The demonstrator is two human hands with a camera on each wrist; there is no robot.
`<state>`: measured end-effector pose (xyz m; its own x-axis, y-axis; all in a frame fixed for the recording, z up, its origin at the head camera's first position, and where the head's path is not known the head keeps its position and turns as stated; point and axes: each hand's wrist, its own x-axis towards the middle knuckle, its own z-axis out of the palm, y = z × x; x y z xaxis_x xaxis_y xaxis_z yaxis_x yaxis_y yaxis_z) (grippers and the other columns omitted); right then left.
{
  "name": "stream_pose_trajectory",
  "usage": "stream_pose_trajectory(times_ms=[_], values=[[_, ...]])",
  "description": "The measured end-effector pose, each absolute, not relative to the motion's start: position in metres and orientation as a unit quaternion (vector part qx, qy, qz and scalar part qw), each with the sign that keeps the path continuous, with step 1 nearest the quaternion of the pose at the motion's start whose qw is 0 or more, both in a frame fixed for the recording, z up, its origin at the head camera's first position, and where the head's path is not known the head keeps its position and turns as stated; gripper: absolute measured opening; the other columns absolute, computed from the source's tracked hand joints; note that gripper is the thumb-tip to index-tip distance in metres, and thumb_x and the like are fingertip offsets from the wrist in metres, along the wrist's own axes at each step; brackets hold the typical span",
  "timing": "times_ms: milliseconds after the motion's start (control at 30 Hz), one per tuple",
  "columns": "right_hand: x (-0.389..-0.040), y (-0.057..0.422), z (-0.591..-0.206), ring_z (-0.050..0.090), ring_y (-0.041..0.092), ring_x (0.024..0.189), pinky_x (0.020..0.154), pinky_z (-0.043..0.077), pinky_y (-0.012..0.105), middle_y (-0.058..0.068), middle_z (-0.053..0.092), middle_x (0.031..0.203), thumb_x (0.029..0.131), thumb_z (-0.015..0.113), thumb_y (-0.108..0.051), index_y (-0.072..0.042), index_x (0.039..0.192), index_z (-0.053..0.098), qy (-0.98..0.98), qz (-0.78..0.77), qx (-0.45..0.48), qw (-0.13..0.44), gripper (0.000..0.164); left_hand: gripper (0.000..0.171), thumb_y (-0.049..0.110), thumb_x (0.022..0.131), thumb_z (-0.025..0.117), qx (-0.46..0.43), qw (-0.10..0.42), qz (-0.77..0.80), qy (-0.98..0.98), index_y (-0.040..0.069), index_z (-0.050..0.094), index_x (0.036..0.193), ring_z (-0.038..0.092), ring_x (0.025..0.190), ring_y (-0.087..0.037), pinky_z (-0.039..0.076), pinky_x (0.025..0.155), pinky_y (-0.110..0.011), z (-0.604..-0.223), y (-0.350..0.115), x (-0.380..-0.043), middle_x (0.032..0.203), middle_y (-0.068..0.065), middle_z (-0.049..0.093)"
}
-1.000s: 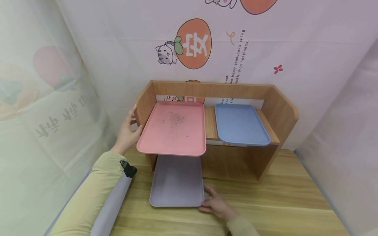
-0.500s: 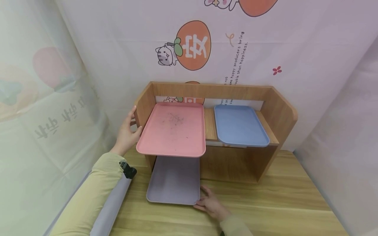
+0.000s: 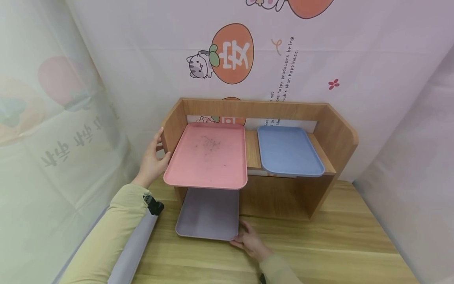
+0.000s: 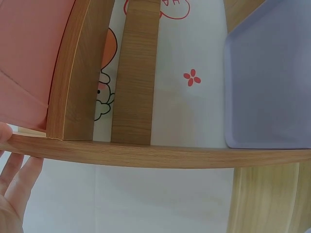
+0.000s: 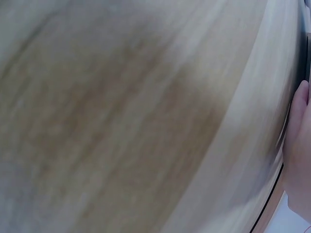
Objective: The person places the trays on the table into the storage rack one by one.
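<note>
1. Clearly, one wooden table (image 3: 340, 244) is carrying the whole arrangement.
2. One two-level shelf (image 3: 337, 140) is standing on it, apparently giving the trays separate levels.
3. The pink tray (image 3: 209, 169), one of three, is lying on the upper left, jutting past the front edge, probably because it's deeper than the board.
4. The purple tray (image 3: 209, 217), the second, is sitting below it, its back reaching into the lower level and its front sticking out, leaving corners within reach.
5. The blue tray (image 3: 291, 152), the third, is occupying the upper right, overhanging slightly.
6. Two hands are showing. The left hand (image 3: 152, 161) is clasping the shelf's left side between thumb and fingers, seemingly steadying it; the right hand (image 3: 250, 240) is pinching the purple tray's front right corner, how firmly I'm not managing to tell.
</note>
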<state>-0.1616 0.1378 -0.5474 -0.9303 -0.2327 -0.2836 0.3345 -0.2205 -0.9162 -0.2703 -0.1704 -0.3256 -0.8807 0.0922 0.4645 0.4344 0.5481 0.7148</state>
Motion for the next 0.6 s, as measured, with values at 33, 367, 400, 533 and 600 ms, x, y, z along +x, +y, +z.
stream_pose_trajectory(times_ms=[33, 367, 400, 533, 600], values=[[-0.1619, 0.1377, -0.5478, 0.061, 0.025, 0.094, 0.093, 0.052, 0.042, 0.045, 0.035, 0.123, 0.083, 0.047, 0.022, 0.007, 0.147, 0.0, 0.595, -0.783, 0.041, 0.18, 0.081, 0.082, -0.001, 0.089, 0.057, -0.154, 0.191, -0.45, -0.859, 0.03, 0.014, 0.152, 0.048, 0.117, -0.046, 0.053, 0.083, -0.055, -0.3256, -0.1702, -0.2702, 0.134, -0.024, 0.039], [-0.1668, 0.1344, -0.5498, 0.06, 0.022, 0.094, 0.091, 0.054, 0.041, 0.045, 0.039, 0.122, 0.084, 0.044, 0.023, 0.01, 0.145, 0.004, 0.611, -0.777, 0.045, 0.147, 0.075, 0.082, -0.001, 0.089, 0.057, -0.154, 0.19, -0.452, -0.858, 0.03, 0.015, 0.152, 0.048, 0.117, -0.046, 0.053, 0.083, -0.055, -0.3257, -0.1697, -0.2698, 0.134, -0.024, 0.038], [-0.1673, 0.134, -0.55, 0.06, 0.022, 0.094, 0.091, 0.054, 0.042, 0.044, 0.039, 0.121, 0.083, 0.043, 0.023, 0.01, 0.145, 0.004, 0.611, -0.777, 0.046, 0.145, 0.074, 0.082, -0.001, 0.089, 0.057, -0.154, 0.189, -0.453, -0.858, 0.03, 0.015, 0.152, 0.048, 0.118, -0.046, 0.053, 0.083, -0.055, -0.3257, -0.1697, -0.2697, 0.135, -0.024, 0.038], [-0.1693, 0.1322, -0.5496, 0.061, 0.023, 0.091, 0.09, 0.054, 0.042, 0.042, 0.043, 0.118, 0.082, 0.042, 0.025, 0.01, 0.145, 0.006, 0.612, -0.777, 0.055, 0.137, 0.074, 0.082, -0.001, 0.089, 0.056, -0.152, 0.186, -0.456, -0.857, 0.031, 0.014, 0.152, 0.047, 0.119, -0.046, 0.053, 0.084, -0.055, -0.326, -0.1701, -0.2699, 0.136, -0.024, 0.037], [-0.17, 0.1317, -0.5497, 0.062, 0.022, 0.089, 0.089, 0.055, 0.041, 0.039, 0.046, 0.115, 0.082, 0.043, 0.025, 0.009, 0.145, 0.008, 0.613, -0.776, 0.062, 0.135, 0.074, 0.082, -0.001, 0.089, 0.056, -0.152, 0.186, -0.456, -0.857, 0.031, 0.014, 0.152, 0.047, 0.119, -0.046, 0.052, 0.085, -0.055, -0.326, -0.1702, -0.2699, 0.136, -0.024, 0.037]])
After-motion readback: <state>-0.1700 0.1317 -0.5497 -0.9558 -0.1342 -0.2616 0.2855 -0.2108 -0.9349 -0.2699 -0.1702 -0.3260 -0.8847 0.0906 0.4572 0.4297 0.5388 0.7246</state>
